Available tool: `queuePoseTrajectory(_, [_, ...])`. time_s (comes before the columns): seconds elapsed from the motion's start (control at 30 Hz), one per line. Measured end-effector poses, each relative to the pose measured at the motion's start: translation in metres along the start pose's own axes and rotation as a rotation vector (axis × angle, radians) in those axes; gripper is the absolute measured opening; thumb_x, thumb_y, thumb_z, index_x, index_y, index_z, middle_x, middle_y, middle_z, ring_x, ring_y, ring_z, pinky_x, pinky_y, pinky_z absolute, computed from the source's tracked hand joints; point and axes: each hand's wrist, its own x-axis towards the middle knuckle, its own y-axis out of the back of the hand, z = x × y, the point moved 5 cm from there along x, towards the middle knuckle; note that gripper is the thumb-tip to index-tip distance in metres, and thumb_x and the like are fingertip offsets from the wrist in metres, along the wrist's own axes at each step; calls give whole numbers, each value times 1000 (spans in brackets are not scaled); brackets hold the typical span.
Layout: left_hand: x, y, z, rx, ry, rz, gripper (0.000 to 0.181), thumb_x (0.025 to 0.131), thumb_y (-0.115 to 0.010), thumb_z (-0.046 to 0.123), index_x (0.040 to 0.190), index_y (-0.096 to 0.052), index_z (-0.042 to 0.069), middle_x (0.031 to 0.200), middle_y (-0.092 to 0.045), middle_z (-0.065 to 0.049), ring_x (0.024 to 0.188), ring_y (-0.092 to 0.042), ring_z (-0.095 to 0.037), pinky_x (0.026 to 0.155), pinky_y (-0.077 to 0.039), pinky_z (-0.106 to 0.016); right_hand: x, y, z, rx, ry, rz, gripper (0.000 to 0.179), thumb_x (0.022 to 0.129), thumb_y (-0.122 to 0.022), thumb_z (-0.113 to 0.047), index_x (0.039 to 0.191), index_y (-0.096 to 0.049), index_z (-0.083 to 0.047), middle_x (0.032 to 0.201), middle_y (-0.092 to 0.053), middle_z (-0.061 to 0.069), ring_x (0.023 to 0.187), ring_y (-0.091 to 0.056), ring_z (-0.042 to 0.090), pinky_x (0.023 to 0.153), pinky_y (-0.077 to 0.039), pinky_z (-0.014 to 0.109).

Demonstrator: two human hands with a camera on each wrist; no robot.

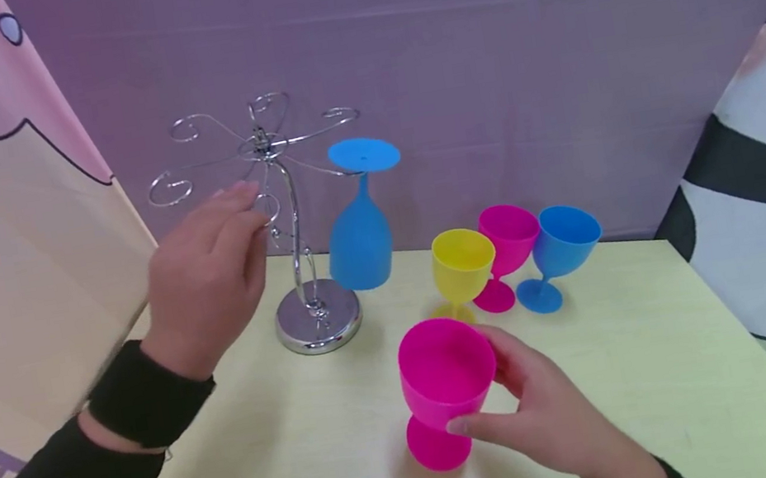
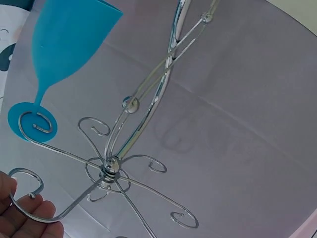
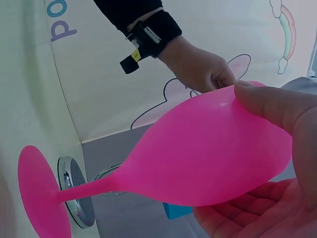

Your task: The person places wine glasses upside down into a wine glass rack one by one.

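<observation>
My left hand is at the chrome glass rack, with thumb and fingers around one curled hook, as the left wrist view shows. A blue plastic goblet hangs upside down from another arm of the rack, its foot resting on the curl. My right hand grips a pink goblet by its bowl, thumb on the near side and fingers around the far side. That goblet is upright over the table, its mouth facing up. In the right wrist view, its stem and round foot are bare.
Behind the held goblet, a yellow goblet, a second pink goblet and another blue goblet stand upright on the pale table. The rack's round base is left of them. A purple-grey backdrop rises behind the table.
</observation>
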Motion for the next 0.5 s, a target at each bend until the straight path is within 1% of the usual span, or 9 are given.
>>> queuePoseTrajectory(0.17, [1, -2, 5, 1, 12, 22, 15, 93, -63, 5, 100, -68, -7, 115, -68, -21, 116, -61, -29, 97, -51, -45, -6, -5, -5, 10, -103, 9, 85, 60, -91, -41, 134, -49, -39, 129, -56, -12, 121, -52, 18, 83, -58, 36])
queuePoseTrajectory(0.23, [1, -2, 7, 4, 14, 37, 15, 94, -63, 6, 100, -68, -7, 115, -68, -21, 115, -62, -29, 97, -51, -44, -8, -5, -6, 10, -116, 9, 86, 59, -91, -42, 134, -49, -39, 129, -56, -12, 121, -52, 18, 83, -58, 36])
queuePoseTrajectory(0.37, [3, -4, 10, 6, 9, 62, 15, 92, -65, 5, 100, -69, -8, 114, -68, -21, 114, -62, -30, 98, -50, -44, -10, -5, -11, 6, -98, 12, 84, 60, -91, -41, 134, -49, -39, 129, -57, -12, 121, -53, 17, 83, -58, 35])
queuePoseTrajectory(0.5, [4, -6, 12, 10, 3, 77, 15, 92, -65, 6, 99, -69, -7, 115, -68, -21, 114, -62, -30, 99, -50, -43, -9, -6, -14, 13, -69, 19, 82, 62, -91, -38, 133, -50, -39, 129, -57, -12, 121, -52, 15, 85, -58, 35])
